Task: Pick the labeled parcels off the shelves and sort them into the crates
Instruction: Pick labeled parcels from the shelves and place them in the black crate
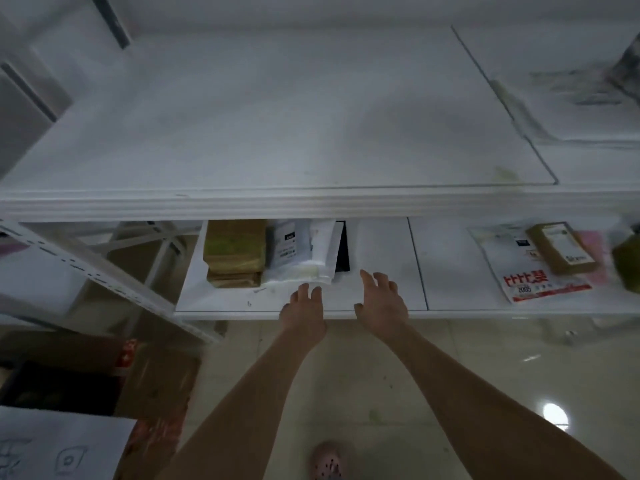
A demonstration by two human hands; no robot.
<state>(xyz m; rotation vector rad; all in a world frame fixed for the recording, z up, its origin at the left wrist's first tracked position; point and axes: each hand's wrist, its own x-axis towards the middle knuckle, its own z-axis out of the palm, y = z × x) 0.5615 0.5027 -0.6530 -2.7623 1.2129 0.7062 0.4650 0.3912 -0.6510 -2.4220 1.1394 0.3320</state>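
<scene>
On the lower shelf [381, 299] lies a pile of parcels: brown padded parcels [233, 252] at the left, a white labeled mailer [291, 249] beside them, more white mailers [320, 258] and a dark flat item [343, 247]. My left hand [303, 311] reaches over the shelf's front edge, its fingertips at the near edge of the white mailers. My right hand [381, 303] hovers just right of the pile with fingers spread, holding nothing. Farther right on the same shelf sit a white bag with red print [526, 271] and a small brown box [561, 249].
The wide white upper shelf [277, 133] juts out above the parcels and hides their far ends. A slanted white shelf post [104, 278] stands at the left. A cardboard crate [104, 382] and a white sheet with handwriting [52, 452] sit at lower left. Glossy tile floor lies below.
</scene>
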